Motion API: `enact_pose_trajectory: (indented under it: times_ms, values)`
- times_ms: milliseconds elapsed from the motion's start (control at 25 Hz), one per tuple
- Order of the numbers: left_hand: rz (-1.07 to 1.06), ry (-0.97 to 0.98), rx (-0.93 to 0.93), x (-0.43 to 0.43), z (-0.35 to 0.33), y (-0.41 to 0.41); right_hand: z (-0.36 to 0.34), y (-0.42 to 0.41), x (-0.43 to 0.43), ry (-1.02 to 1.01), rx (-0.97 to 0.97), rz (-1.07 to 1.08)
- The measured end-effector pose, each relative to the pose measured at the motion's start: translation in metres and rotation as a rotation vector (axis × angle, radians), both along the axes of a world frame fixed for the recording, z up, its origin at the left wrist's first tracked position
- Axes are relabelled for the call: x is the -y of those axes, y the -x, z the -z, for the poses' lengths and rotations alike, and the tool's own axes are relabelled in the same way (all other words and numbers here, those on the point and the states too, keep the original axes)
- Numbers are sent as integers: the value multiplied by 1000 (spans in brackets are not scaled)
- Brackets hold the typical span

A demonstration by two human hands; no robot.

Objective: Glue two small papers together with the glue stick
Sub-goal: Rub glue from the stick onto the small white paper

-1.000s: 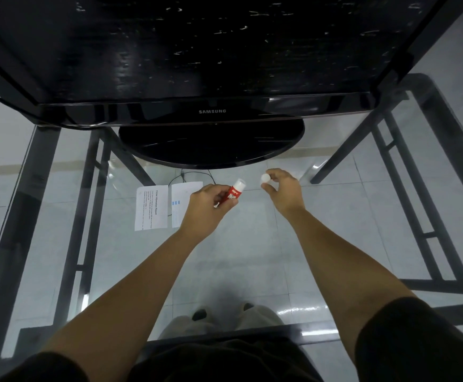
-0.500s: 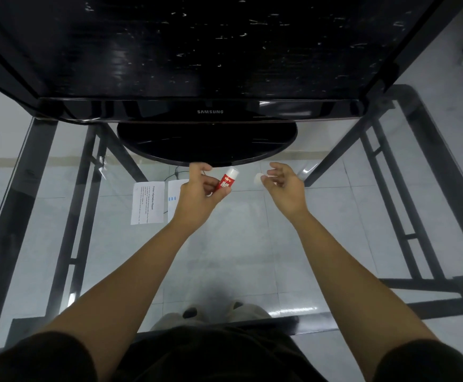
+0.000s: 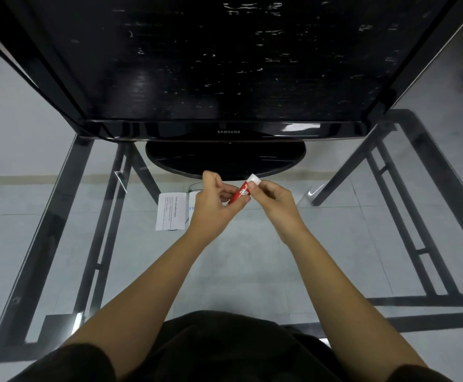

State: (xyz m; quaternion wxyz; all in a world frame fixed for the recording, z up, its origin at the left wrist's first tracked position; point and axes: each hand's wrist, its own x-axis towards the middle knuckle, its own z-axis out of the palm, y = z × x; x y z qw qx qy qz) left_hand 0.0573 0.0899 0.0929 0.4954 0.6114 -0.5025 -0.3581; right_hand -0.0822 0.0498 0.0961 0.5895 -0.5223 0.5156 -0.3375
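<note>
Head view: both hands meet just in front of the monitor base (image 3: 225,158), above the glass tabletop (image 3: 335,244). The left hand (image 3: 213,205) is wrapped around the red barrel of the glue stick (image 3: 241,192), which tilts up to the right. The right hand (image 3: 274,199) pinches the white cap (image 3: 253,179) at the stick's top end. Two small papers (image 3: 171,210) lie flat on the glass just left of the left hand, side by side, the right one partly hidden behind it.

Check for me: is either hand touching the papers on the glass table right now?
No. Both the left hand and right hand are on the glue stick, raised beside the papers.
</note>
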Motion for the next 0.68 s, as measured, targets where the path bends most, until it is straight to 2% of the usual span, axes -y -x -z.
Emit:
enact_pose_trajectory:
  times_ms: [120,240,440,600,680]
  values:
    - [11,-11,23,-6,1,-2,-5,-3,-1,27,37,68]
    - [25,-103,-70,-14,9,-5,-8,-3,0,51,41,126]
    - [-6,-37,-86,-18,12,-2,-10,-6,-7,17,86,111]
    - [-9,-2,-105,-23,12,4,-9,-11,-12,32,46,189]
    - [-7,-19,-184,-26,14,6,-11,-11,-13,26,75,185]
